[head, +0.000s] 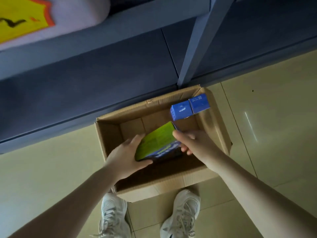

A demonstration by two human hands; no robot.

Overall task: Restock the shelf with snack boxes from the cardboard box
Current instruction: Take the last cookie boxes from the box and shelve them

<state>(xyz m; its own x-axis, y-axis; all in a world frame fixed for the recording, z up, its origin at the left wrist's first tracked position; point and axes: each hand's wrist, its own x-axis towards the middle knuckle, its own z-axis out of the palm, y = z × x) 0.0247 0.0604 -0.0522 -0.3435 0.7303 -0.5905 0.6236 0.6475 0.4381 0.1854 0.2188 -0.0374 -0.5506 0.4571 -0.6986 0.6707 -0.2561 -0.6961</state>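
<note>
An open cardboard box (pixel 109 134) stands on the floor against the foot of a blue metal shelf (pixel 106 69). Over its opening I hold a green and blue snack box (pixel 157 141), tilted. My left hand (pixel 125 157) grips its near left end, thumb under the lower edge. My right hand (pixel 192 141) grips its right end, fingers curled round the side. Two blue snack boxes (pixel 190 107) lean in the far right corner of the cardboard box.
A blue shelf post (pixel 197 48) rises just behind the cardboard box. A white bag with a yellow and orange label (pixel 34 16) lies on an upper shelf at the top left. My two white shoes (pixel 113 215) stand on pale floor tiles (pixel 274 117).
</note>
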